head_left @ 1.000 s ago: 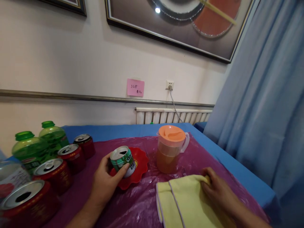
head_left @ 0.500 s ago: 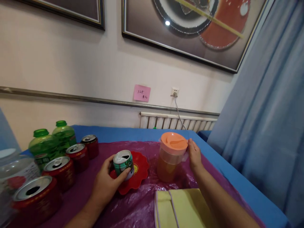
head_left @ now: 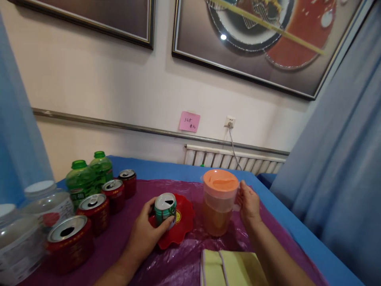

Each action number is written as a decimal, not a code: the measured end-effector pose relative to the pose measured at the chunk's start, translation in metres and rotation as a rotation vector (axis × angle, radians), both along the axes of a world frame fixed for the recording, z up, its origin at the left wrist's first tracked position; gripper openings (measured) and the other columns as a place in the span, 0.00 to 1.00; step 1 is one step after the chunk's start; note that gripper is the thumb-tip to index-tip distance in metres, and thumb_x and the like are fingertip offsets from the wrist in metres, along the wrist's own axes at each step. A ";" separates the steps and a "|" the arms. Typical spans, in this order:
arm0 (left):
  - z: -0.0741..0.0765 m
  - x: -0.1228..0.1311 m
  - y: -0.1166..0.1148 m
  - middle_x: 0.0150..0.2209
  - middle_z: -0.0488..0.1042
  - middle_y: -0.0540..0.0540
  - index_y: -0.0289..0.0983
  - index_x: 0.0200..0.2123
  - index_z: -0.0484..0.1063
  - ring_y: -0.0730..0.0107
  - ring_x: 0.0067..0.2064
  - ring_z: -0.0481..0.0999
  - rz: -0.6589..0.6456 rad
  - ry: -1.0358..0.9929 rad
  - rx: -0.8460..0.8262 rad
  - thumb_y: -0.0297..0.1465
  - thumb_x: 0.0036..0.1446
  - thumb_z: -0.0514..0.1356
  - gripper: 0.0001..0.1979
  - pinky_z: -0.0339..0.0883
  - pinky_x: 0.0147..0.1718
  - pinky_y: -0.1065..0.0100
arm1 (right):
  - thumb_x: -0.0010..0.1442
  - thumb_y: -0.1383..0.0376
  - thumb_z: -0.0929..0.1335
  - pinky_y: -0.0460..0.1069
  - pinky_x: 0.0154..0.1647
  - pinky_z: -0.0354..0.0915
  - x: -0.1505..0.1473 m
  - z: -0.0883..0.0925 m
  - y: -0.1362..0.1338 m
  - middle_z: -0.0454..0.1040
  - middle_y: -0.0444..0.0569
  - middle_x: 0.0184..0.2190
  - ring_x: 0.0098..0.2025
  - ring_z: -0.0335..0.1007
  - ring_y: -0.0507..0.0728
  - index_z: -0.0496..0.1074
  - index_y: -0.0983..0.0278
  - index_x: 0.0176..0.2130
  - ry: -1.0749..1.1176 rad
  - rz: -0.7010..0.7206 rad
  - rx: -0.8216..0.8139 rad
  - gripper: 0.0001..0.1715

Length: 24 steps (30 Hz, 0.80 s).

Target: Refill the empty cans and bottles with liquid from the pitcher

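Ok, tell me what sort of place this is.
Perhaps a dining room, maybe in an eatery, judging by the large framed picture of dishes, purple plastic table cover and red drink cans.

Pink note (head_left: 189, 121) above metal rail (head_left: 133, 130)

An indoor room here, possibly a dining room: beyond the fingers (head_left: 245, 191) a radiator (head_left: 208, 151), wall socket (head_left: 229, 121), big framed food picture (head_left: 253, 43); to their right, blue curtain (head_left: 336, 171)!
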<state>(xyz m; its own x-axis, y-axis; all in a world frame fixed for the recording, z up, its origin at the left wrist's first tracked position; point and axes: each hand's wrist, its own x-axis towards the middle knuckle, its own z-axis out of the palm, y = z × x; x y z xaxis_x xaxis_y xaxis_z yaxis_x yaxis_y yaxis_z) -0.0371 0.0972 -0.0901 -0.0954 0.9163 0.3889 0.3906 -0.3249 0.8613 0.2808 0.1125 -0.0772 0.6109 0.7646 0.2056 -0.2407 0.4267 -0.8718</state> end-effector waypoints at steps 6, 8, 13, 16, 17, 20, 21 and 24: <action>-0.005 0.000 -0.003 0.51 0.79 0.41 0.39 0.56 0.66 0.51 0.52 0.79 -0.006 0.053 -0.003 0.43 0.47 0.67 0.33 0.73 0.53 0.52 | 0.51 0.45 0.76 0.43 0.15 0.42 -0.021 0.065 0.002 0.53 0.32 0.16 0.16 0.42 0.45 0.57 0.61 0.23 0.008 -0.071 0.116 0.32; -0.005 0.000 -0.006 0.54 0.77 0.40 0.39 0.58 0.65 0.51 0.55 0.78 -0.012 0.090 -0.009 0.42 0.48 0.67 0.35 0.71 0.56 0.52 | 0.52 0.44 0.75 0.44 0.15 0.42 -0.029 0.080 0.005 0.52 0.32 0.16 0.16 0.42 0.45 0.57 0.60 0.23 -0.014 -0.105 0.147 0.31; -0.005 -0.001 -0.010 0.56 0.76 0.41 0.39 0.57 0.66 0.51 0.56 0.76 -0.015 0.170 -0.014 0.39 0.48 0.67 0.33 0.68 0.58 0.51 | 0.51 0.42 0.75 0.44 0.16 0.43 -0.042 0.073 0.006 0.51 0.33 0.16 0.17 0.42 0.45 0.57 0.60 0.22 -0.042 -0.109 0.125 0.33; -0.006 -0.002 -0.011 0.54 0.77 0.42 0.40 0.56 0.67 0.51 0.55 0.77 -0.019 0.200 -0.027 0.38 0.48 0.67 0.31 0.69 0.57 0.52 | 0.50 0.42 0.75 0.44 0.18 0.45 -0.039 0.056 0.003 0.51 0.34 0.17 0.19 0.44 0.46 0.56 0.61 0.21 -0.118 -0.077 0.034 0.34; -0.006 -0.002 -0.010 0.54 0.77 0.42 0.40 0.56 0.68 0.51 0.55 0.77 -0.018 0.213 -0.036 0.38 0.48 0.67 0.31 0.69 0.57 0.52 | 0.49 0.42 0.76 0.44 0.19 0.46 -0.036 0.052 0.002 0.51 0.34 0.17 0.20 0.44 0.46 0.56 0.61 0.20 -0.158 -0.070 0.008 0.35; -0.010 -0.002 -0.009 0.55 0.77 0.41 0.40 0.55 0.69 0.49 0.56 0.75 0.000 0.255 -0.052 0.37 0.46 0.69 0.31 0.67 0.58 0.49 | 0.48 0.42 0.76 0.44 0.20 0.45 -0.025 0.048 -0.003 0.52 0.36 0.18 0.22 0.46 0.47 0.60 0.63 0.19 -0.307 -0.074 -0.052 0.34; -0.011 -0.002 -0.009 0.55 0.76 0.41 0.40 0.55 0.69 0.49 0.57 0.75 0.000 0.259 -0.053 0.37 0.46 0.69 0.31 0.66 0.58 0.49 | 0.49 0.42 0.76 0.44 0.21 0.45 -0.022 0.050 -0.004 0.53 0.36 0.18 0.22 0.46 0.47 0.61 0.63 0.19 -0.356 -0.081 -0.070 0.34; -0.014 -0.001 -0.009 0.55 0.76 0.42 0.41 0.54 0.70 0.50 0.57 0.74 -0.043 0.231 -0.064 0.35 0.44 0.70 0.32 0.66 0.58 0.51 | 0.49 0.42 0.75 0.45 0.21 0.47 -0.017 0.054 -0.008 0.56 0.37 0.17 0.22 0.49 0.48 0.65 0.64 0.20 -0.468 -0.081 -0.119 0.32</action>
